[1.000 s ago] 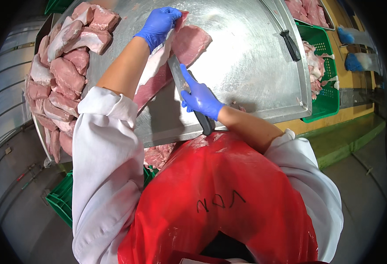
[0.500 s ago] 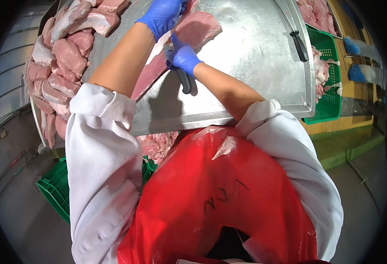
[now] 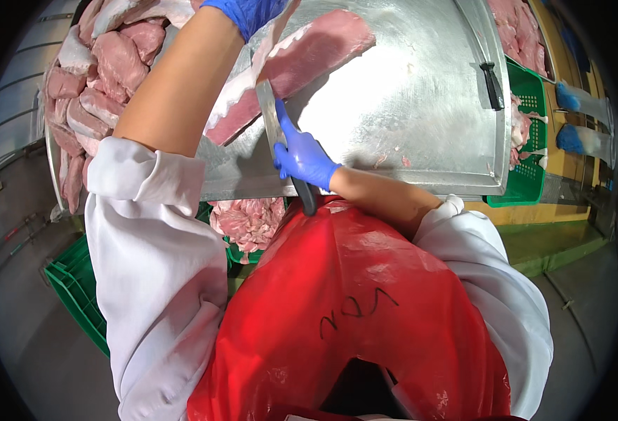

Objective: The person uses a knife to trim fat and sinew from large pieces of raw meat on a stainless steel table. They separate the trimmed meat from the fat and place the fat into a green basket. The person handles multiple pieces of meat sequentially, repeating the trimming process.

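Note:
A long slab of pink meat [image 3: 323,52] with a white fat edge lies slantwise on the metal tray table [image 3: 407,119]. My left hand [image 3: 249,12], in a blue glove and partly cut off by the top edge, is closed on a pale strip of fat [image 3: 275,35] raised from the slab. My right hand [image 3: 303,153], also gloved in blue, grips a knife [image 3: 269,116] by its black handle, forefinger stretched along the blade. The blade points away from me, and its tip is at the lower end of the strip, by the slab's near side.
A heap of meat pieces [image 3: 116,63] fills the left side. At right lie a black-handled rod-like tool [image 3: 492,85] and, beyond the table edge, a green crate [image 3: 530,179] with trimmings. Below the near edge, another green crate [image 3: 77,288] stands beside meat scraps [image 3: 248,221].
My right hand and knife have drawn back toward me, bringing the blade into view. My left hand has moved up slightly, with the strip now stretched from the slab.

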### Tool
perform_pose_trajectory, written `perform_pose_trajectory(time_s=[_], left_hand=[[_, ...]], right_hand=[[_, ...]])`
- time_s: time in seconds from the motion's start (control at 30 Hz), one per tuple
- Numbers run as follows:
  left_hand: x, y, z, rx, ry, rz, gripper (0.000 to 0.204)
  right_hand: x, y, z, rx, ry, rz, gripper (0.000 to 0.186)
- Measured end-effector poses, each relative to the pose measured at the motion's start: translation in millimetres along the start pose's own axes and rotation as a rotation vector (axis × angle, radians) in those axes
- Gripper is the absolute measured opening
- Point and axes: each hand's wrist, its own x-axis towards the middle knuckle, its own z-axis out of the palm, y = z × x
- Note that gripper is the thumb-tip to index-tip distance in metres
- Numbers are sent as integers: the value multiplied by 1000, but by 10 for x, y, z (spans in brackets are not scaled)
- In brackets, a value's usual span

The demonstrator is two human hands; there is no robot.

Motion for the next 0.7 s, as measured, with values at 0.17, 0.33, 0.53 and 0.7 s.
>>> perform_pose_trajectory(time_s=[0.17,0.33,0.53,0.7], left_hand=[[-79,304,82,-50,-96,-13,17],[-303,634,-120,-120,-60,118,15],[-624,999,-137,30,-70,189,16],[-751,1265,-469,-31,25,164,16]], right_hand=[[1378,514,56,-553,345,-272,87],[381,379,539,-190,117,-197,87],[1195,55,508,-503,20,-94,87],[499,111,710,-120,-168,59,93]])
